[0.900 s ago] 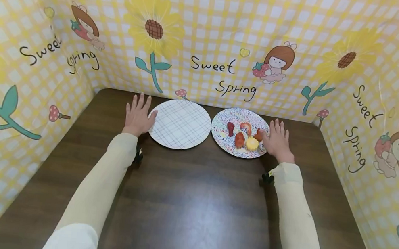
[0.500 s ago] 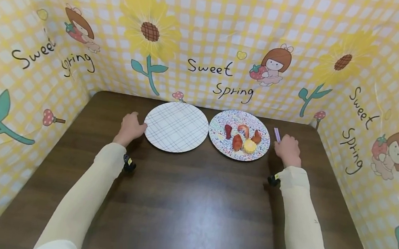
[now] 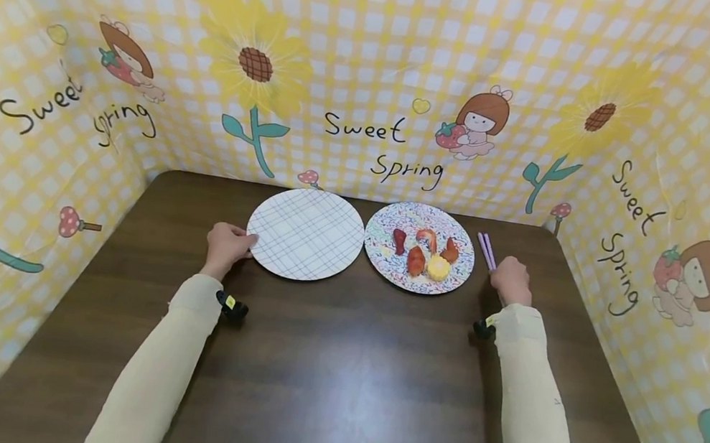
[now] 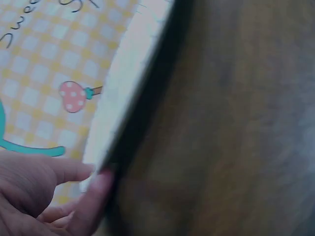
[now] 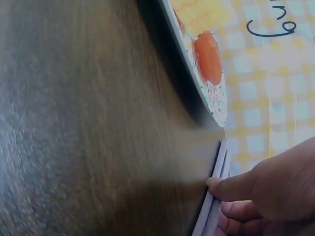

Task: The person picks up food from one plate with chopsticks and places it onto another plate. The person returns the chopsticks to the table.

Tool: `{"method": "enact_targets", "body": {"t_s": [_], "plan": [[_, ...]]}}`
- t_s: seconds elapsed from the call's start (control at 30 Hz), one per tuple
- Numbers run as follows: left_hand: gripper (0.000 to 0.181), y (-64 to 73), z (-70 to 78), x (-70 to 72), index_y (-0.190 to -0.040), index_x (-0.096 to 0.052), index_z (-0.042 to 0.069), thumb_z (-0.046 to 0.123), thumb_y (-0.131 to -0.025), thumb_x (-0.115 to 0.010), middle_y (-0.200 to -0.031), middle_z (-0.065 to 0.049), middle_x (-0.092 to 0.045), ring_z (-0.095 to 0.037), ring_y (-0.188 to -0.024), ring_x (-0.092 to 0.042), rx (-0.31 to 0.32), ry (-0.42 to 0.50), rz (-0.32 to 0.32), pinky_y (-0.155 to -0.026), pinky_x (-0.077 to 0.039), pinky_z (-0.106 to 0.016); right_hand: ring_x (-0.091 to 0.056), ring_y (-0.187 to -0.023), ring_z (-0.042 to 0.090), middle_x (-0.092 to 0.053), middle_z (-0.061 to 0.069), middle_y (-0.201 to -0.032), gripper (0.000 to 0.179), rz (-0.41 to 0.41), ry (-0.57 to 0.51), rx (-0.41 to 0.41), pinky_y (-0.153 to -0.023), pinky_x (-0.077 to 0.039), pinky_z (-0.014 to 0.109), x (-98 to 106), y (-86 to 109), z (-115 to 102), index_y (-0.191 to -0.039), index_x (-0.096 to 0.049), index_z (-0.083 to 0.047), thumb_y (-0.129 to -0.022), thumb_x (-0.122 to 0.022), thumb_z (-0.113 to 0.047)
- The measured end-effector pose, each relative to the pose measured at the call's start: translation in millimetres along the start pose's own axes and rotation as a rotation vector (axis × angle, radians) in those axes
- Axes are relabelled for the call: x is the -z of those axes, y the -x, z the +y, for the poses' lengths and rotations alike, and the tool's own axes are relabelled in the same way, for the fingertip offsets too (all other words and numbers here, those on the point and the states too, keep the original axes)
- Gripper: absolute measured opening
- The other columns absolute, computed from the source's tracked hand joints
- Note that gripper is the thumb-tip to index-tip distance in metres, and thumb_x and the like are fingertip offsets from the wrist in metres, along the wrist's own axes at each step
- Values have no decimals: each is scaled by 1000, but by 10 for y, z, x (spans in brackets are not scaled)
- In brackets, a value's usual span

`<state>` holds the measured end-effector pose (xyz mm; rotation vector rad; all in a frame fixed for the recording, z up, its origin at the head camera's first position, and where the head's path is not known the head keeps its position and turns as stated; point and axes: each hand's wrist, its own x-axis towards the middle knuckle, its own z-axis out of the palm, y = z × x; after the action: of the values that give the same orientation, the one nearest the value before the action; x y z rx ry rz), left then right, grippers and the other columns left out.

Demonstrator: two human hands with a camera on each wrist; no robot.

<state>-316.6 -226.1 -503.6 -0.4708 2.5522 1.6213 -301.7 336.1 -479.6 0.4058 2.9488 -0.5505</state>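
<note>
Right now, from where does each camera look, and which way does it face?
Head: on the head, facing forward and down at two plates; sleeves, left hand and right hand show.
Left wrist: on that wrist, facing its hand pinching the plaid plate.
Right wrist: on that wrist, facing its hand holding chopsticks.
Shared: head and right wrist show chopsticks and speckled plate.

Head view high, forward-down, wrist views close, all sharing table [image 3: 328,356]
</note>
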Motion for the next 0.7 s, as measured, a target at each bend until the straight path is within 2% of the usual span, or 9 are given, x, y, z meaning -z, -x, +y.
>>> {"method": "enact_targets", "body": {"t_s": [0.13, 0.3, 0.4, 0.53, 0.63, 0.7], "plan": [[45, 7, -63, -38, -123, -63, -15, 17, -94, -72, -115, -28, -62, 1, -58, -64, -6, 55, 57, -60, -57, -17, -63, -90, 46, -64, 36, -99, 22, -48, 59, 6, -77, -54, 56, -7, -23, -32, -92, -62, 14, -93, -48, -4], [44, 20, -88, -38, -122, -62, -17, 15, -93, -73, -106, -21, -62, 1, -59, -64, 7, 120, 53, -60, -57, -16, -63, -90, 44, -65, 34, -99, 21, -106, 134, 29, -81, -54, 56, -19, -50, -39, -90, -62, 13, -91, -47, -2], [42, 29, -94, -47, -120, -63, -18, 13, -94, -73, -104, -20, -62, 0, -60, -66, 0, 158, 51, -61, -57, -17, -62, -89, 45, -64, 35, -99, 23, -116, 137, 18, -80, -54, 56, -4, 2, -27, -90, -62, 13, -92, -47, -4], [41, 17, -112, -61, -121, -64, -16, 14, -95, -72, -110, -22, -62, 1, -63, -65, -16, 162, 60, -63, -57, -16, -64, -91, 51, -62, 40, -101, 27, -54, 113, 19, -78, -55, 59, 68, 114, -38, -95, -60, 19, -92, -44, -3], [41, 20, -135, -69, -123, -64, -14, 18, -96, -70, -117, -26, -61, 2, -63, -64, -26, 135, 62, -64, -57, -15, -63, -94, 55, -59, 43, -101, 32, 10, 27, 8, -79, -54, 61, 108, 207, -49, -105, -51, 26, -91, -43, -1], [42, 31, -150, -67, -123, -65, -13, 20, -97, -70, -121, -27, -59, 3, -62, -64, -24, 111, 51, -64, -56, -14, -61, -96, 57, -57, 44, -102, 35, 37, -35, -13, -81, -53, 63, 123, 268, -65, -113, -43, 25, -91, -42, -2]]}}
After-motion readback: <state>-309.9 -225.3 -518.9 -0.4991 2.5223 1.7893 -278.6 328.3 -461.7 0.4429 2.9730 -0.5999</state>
